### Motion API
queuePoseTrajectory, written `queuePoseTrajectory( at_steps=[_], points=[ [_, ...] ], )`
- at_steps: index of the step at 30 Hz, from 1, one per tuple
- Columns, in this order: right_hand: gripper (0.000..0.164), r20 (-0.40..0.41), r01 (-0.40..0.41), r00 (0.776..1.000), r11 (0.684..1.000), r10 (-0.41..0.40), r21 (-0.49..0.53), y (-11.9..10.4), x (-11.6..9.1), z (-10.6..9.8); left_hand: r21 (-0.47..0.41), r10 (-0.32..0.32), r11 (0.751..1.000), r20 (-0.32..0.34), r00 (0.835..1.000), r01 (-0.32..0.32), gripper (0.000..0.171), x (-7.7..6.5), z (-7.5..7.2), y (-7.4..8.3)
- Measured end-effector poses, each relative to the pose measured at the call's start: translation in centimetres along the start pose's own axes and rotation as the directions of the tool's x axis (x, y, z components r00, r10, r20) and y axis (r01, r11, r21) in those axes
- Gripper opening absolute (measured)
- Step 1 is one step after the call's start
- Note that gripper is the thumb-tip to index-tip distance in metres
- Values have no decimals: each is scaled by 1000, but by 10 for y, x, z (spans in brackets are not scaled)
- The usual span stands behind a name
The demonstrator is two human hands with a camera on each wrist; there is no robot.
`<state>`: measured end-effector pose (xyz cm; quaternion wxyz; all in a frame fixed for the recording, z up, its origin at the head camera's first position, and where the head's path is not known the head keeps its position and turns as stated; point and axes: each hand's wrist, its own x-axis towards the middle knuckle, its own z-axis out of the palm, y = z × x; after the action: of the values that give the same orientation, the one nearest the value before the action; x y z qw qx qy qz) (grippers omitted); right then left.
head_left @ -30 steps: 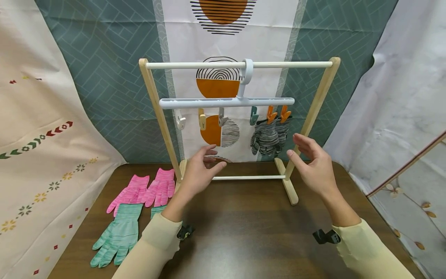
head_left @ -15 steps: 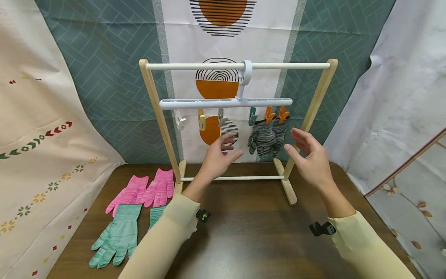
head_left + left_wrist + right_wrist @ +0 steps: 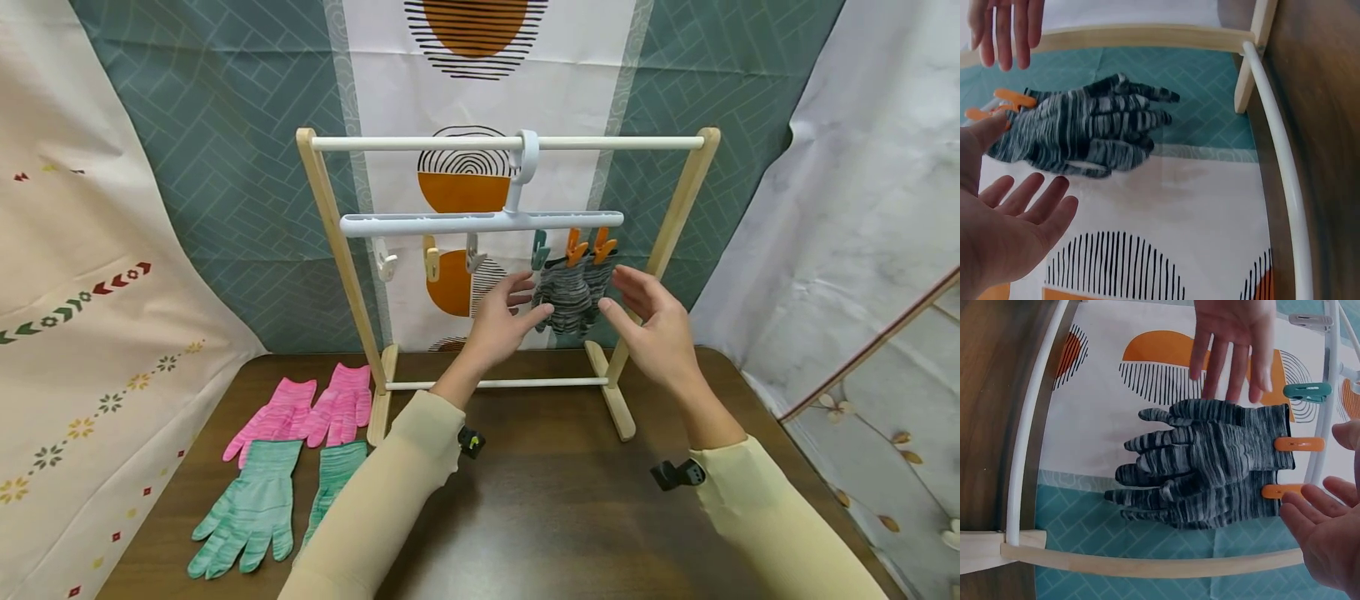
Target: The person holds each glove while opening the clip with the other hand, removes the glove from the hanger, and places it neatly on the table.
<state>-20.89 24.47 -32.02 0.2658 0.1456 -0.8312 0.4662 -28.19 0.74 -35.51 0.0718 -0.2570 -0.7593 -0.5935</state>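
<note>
Right of centre in the head view, striped gray gloves (image 3: 564,292) hang from orange clips (image 3: 575,250). They should handle light, soft and floppy, best held near the cuffs (image 3: 1280,419). The left hand (image 3: 499,321) and right hand (image 3: 660,335) flank them, fingers parted, gripping nothing.

Brown table (image 3: 555,517), pink gloves (image 3: 341,404), green gloves (image 3: 251,500), rack (image 3: 517,383)

At the left of the desk (image 3: 540,525) lie two pink gloves (image 3: 272,417), with two green gloves (image 3: 251,500) just nearer the edge. A wooden rack (image 3: 682,200) with white rods stands at the back. Behind it hangs a teal-and-white cloth (image 3: 232,183) with orange shapes; a cream cloth (image 3: 75,242) covers the left side, a pale cloth (image 3: 847,217) the right.
</note>
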Motion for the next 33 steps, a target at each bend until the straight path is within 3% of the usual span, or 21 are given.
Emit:
queuePoseTrajectory(
  at_steps=[4, 13, 24, 29, 33],
  points=[
    [57, 1, -2, 1000, 1000, 2, 7, 0, 3, 2, 59, -13, 998, -19, 1000, 14, 67, 10, 9, 5],
    [57, 12, 2, 1000, 1000, -2, 14, -4, 8, 5, 65, 0, 998, -36, 999, 3, 49, 25, 22, 7],
    [57, 22, -4, 1000, 999, 3, 36, -7, 14, 8, 71, -23, 997, 8, 1000, 22, 45, 20, 23, 12],
    [56, 51, -9, 999, 997, 5, 77, -11, 16, 10, 24, -8, 1000, 39, 999, 7, 37, 15, 22, 13],
    [56, 61, -9, 998, 997, 4, 74, -14, 17, 12, -29, -25, 999, 70, 997, 27, 41, 11, 20, 13]
  ],
)
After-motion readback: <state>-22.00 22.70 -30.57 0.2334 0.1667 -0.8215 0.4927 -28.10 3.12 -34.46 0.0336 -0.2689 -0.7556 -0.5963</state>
